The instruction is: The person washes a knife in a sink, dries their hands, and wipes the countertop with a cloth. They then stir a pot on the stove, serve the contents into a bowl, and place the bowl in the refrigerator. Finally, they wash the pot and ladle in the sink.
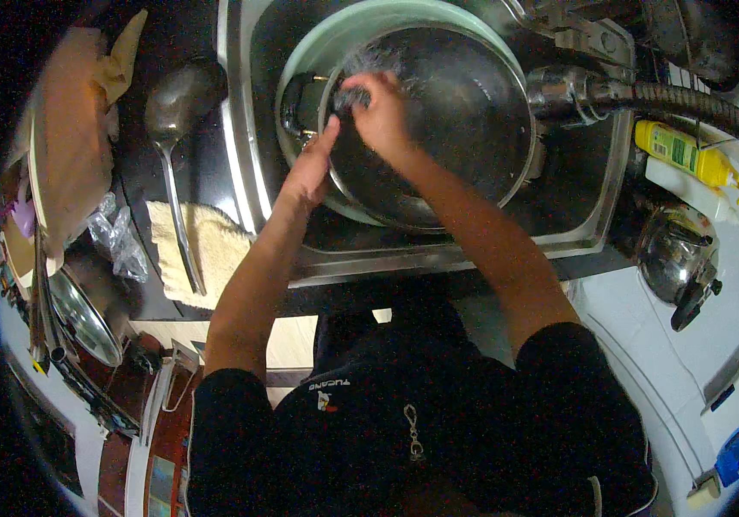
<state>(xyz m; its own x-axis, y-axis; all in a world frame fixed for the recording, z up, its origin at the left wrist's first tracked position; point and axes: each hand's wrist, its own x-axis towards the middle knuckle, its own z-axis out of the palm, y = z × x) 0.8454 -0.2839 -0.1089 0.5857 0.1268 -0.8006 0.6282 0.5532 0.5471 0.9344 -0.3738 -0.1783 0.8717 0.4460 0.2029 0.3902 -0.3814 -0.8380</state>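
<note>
A wide, dark two-handled pan [464,112] rests inside a pale green basin [296,52] in the steel sink. My left hand [311,171] grips the pan's left rim just below its black side handle [294,103], thumb on top; its other fingers are mostly hidden. My right hand [384,121] reaches into the pan's left part, its fingers curled and smeared by motion. They close round a dark, wiry scouring pad [350,97] pressed near the inner wall. Whitish splashes or suds show just beyond the fingers.
A faucet with a ribbed hose [589,95] juts over the pan's right rim. A large metal spoon [169,142] lies partly on a cream cloth [206,250] at left. Right of the sink are a yellow pump bottle [684,153] and a steel kettle [675,254].
</note>
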